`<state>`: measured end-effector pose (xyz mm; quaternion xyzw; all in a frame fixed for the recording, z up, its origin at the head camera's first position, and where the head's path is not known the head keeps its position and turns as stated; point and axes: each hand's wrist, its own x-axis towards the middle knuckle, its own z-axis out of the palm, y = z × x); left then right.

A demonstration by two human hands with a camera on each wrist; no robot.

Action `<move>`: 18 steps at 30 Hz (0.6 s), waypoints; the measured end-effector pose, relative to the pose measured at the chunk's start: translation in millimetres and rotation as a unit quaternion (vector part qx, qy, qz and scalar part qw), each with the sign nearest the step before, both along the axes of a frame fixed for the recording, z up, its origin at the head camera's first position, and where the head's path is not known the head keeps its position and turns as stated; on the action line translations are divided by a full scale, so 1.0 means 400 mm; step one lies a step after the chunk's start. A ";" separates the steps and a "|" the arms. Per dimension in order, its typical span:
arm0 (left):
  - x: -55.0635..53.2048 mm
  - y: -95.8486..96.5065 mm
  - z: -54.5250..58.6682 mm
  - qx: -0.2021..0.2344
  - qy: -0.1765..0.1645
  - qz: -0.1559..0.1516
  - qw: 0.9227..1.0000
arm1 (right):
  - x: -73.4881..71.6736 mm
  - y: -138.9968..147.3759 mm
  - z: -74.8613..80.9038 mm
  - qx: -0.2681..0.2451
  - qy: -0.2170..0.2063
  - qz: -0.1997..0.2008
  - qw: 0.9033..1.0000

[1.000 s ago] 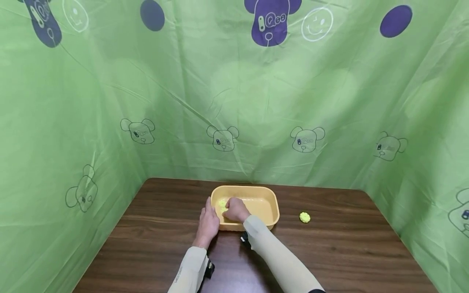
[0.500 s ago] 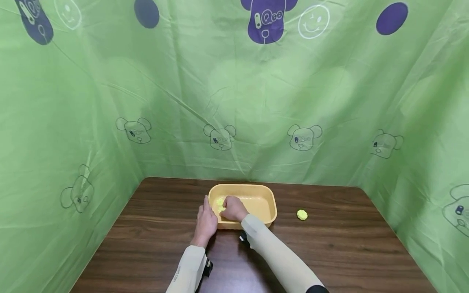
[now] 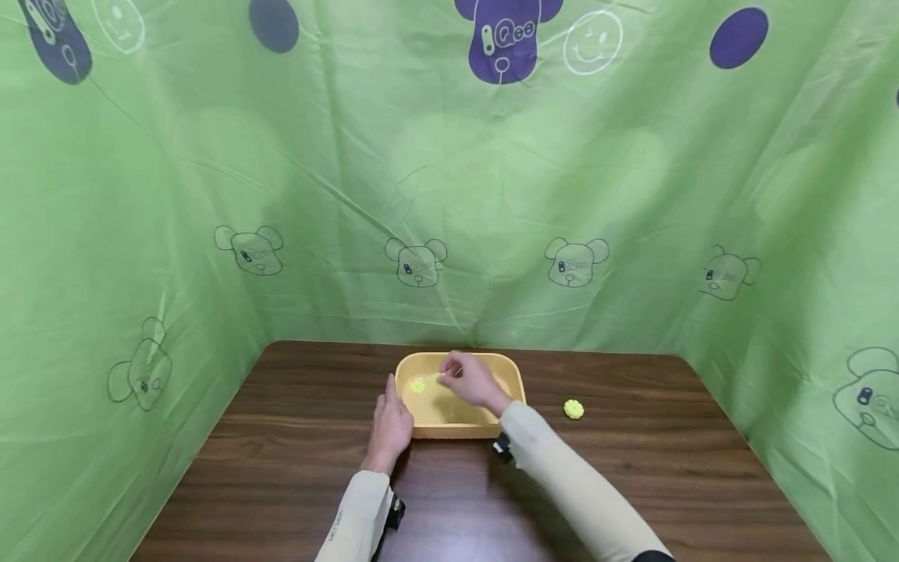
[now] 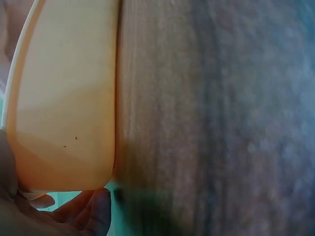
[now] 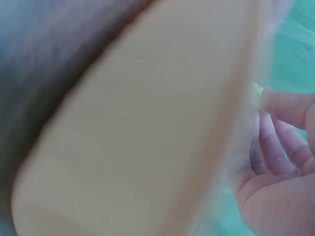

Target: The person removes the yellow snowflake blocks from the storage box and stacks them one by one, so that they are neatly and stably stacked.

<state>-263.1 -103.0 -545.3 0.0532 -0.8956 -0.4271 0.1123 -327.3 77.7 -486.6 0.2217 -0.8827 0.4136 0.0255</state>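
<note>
A yellow plastic tub (image 3: 456, 431) sits on the table. My left hand (image 3: 391, 429) grips its near left corner, with the fingers along the left end wall; in the left wrist view these fingers (image 4: 93, 211) bend round the end of the tub. Above the tub, my right hand (image 3: 476, 380) pinches a small yellow-green piece (image 5: 257, 96) between thumb and fingertips, mostly hidden by them. A yellow-green flower-shaped piece (image 3: 417, 385) lies inside the tub at its left end. Another flower-shaped piece (image 3: 573, 409) lies on the table right of the tub.
The dark wood-grain table (image 3: 302, 437) carries the tub near its back edge. A green printed cloth (image 3: 485, 195) hangs behind the table and along both sides.
My right hand has risen from the tub's floor and moved right, now with a small yellow-green piece in its pinch. The left hand keeps its place on the tub. The head view has shifted slightly.
</note>
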 end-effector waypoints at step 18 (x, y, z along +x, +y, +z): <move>0.007 0.005 0.002 -0.004 0.018 0.000 1.000 | 0.001 0.472 0.060 0.052 -0.040 -0.119 0.991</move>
